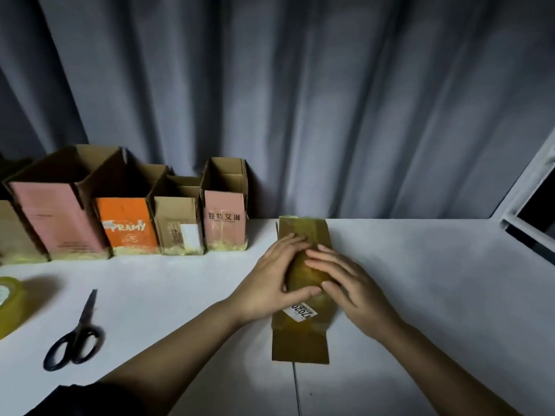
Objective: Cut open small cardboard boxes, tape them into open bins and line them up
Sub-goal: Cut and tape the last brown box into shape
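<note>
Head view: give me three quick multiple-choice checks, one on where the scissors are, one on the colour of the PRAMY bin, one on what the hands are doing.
1. The scissors lie:
A. left of the flat box on the table
B. inside a bin
C. in the right hand

2. The front of the PRAMY bin is:
A. blue
B. orange
C. green

3. The left hand and right hand are:
A. cutting with the scissors
B. lifting a bin
C. pressing on the flat box

Answers: 1 A, they rest closed on the tabletop, apart from the box. 2 B, its printed panel is orange. 3 C, both hands lie on the box's taped top.
</note>
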